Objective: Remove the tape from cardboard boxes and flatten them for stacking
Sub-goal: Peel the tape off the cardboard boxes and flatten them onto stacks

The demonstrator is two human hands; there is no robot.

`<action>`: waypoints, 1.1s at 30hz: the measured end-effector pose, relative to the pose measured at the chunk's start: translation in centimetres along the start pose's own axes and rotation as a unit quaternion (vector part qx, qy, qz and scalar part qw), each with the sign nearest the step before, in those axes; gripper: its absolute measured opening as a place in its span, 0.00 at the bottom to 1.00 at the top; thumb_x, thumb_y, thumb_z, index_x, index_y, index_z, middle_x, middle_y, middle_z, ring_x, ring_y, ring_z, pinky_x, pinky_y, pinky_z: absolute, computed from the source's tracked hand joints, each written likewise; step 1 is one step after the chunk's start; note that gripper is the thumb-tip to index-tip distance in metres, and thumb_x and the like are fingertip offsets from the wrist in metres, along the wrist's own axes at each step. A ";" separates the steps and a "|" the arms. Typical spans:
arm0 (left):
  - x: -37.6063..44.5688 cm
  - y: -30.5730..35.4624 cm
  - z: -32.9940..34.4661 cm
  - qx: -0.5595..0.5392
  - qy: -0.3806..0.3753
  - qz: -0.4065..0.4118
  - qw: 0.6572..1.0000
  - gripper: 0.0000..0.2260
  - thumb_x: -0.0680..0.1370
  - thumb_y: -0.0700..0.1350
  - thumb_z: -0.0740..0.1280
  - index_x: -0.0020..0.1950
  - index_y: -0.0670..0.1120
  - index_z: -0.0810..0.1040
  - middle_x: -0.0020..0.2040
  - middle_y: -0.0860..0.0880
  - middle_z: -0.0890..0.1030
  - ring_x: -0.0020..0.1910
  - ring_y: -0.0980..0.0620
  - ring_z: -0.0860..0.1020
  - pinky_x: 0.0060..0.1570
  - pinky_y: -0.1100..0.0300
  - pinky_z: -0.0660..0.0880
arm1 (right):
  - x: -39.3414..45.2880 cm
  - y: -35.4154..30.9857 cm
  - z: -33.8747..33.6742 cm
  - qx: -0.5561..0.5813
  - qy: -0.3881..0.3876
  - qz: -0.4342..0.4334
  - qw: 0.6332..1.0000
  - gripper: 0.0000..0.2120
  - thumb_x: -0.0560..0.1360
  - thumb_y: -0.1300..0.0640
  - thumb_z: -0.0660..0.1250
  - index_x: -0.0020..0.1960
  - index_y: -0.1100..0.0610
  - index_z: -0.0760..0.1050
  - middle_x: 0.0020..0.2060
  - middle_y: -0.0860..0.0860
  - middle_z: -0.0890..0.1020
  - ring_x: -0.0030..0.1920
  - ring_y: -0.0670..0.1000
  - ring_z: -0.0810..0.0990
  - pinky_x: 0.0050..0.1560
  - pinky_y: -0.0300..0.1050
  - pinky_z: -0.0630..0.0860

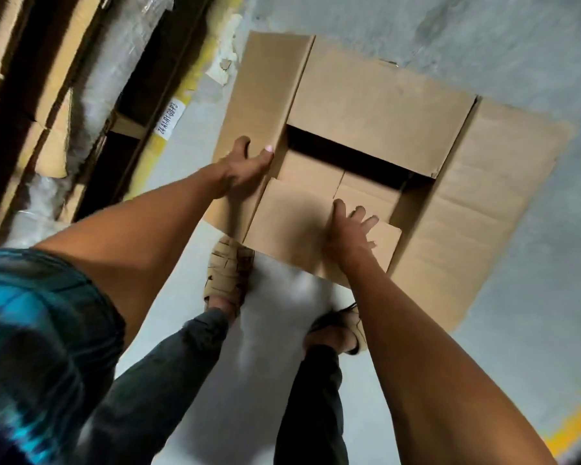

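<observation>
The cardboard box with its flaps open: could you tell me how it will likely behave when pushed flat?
The cardboard box probably folds readily along its visible creases. Seemingly empty, it likely feels light. The left hand gripping one flap suggests the flaps swing loosely.

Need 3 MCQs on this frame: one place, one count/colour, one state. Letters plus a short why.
1. Where is the left hand?
A. on the floor
B. on the left flap of the cardboard box
C. on a sandal

2. How many sandalled feet show below the box?
A. none
B. one
C. two

3. How is the right hand?
A. fingers spread, flat on the near flap
B. clenched in a fist
C. pinching tape

Key:
1 B, thumb and fingers wrap that flap's edge.
2 C, a tan sandal sits on the left, a second foot on the right.
3 A, straight fingers lie on the cardboard, holding nothing.
</observation>
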State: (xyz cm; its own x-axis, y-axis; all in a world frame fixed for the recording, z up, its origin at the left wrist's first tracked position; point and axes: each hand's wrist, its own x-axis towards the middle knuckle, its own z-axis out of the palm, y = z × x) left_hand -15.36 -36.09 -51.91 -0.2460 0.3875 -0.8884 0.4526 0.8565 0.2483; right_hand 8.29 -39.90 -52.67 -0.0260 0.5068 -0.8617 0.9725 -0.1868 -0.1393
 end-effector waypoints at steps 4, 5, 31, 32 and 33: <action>0.8 0.6 2.3 0.007 -0.060 -0.001 0.998 0.51 0.72 0.69 0.66 0.79 0.51 0.35 0.80 0.40 0.49 0.78 0.39 0.54 0.75 0.45 0.58 | 0.5 -1.0 0.2 0.018 -0.010 0.017 1.000 0.34 0.74 0.66 0.61 0.74 0.43 0.55 0.72 0.59 0.53 0.75 0.72 0.41 0.63 0.81 0.57; 1.0 0.5 2.7 0.037 -0.041 0.007 0.998 0.48 0.76 0.62 0.67 0.80 0.49 0.35 0.80 0.39 0.50 0.78 0.39 0.54 0.75 0.48 0.57 | 0.4 -1.1 -0.2 0.023 -0.009 0.018 1.000 0.33 0.74 0.65 0.61 0.73 0.43 0.56 0.71 0.58 0.54 0.75 0.72 0.42 0.63 0.81 0.58; -0.5 -1.2 3.1 0.112 -0.003 0.046 0.993 0.53 0.73 0.61 0.71 0.80 0.43 0.35 0.80 0.40 0.41 0.79 0.43 0.48 0.75 0.51 0.53 | -4.5 -1.0 7.1 -0.222 -0.082 -0.183 0.954 0.43 0.65 0.37 0.75 0.72 0.53 0.62 0.66 0.56 0.73 0.64 0.61 0.73 0.60 0.57 0.69; -0.3 -1.4 2.9 0.135 -0.004 0.049 0.990 0.52 0.74 0.58 0.72 0.80 0.43 0.35 0.80 0.40 0.43 0.79 0.42 0.49 0.75 0.51 0.53 | -4.3 -1.1 7.5 -0.238 -0.041 -0.194 0.951 0.35 0.69 0.40 0.72 0.70 0.54 0.65 0.64 0.56 0.74 0.62 0.60 0.74 0.58 0.55 0.70; -0.2 -1.6 2.8 0.156 -0.004 0.052 0.986 0.51 0.75 0.54 0.72 0.80 0.43 0.35 0.80 0.40 0.44 0.79 0.41 0.50 0.75 0.52 0.54 | -3.9 -1.0 7.8 -0.250 -0.009 -0.206 0.946 0.29 0.73 0.43 0.69 0.69 0.54 0.67 0.64 0.55 0.74 0.62 0.59 0.75 0.58 0.53 0.70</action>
State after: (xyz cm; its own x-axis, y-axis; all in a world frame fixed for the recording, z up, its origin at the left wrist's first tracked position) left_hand -13.62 -38.48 -53.25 -0.1781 0.4641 -0.8677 0.7174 0.6648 0.2083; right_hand 5.57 -48.20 -52.99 -0.4271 0.4350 -0.7927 0.8664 0.4476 -0.2212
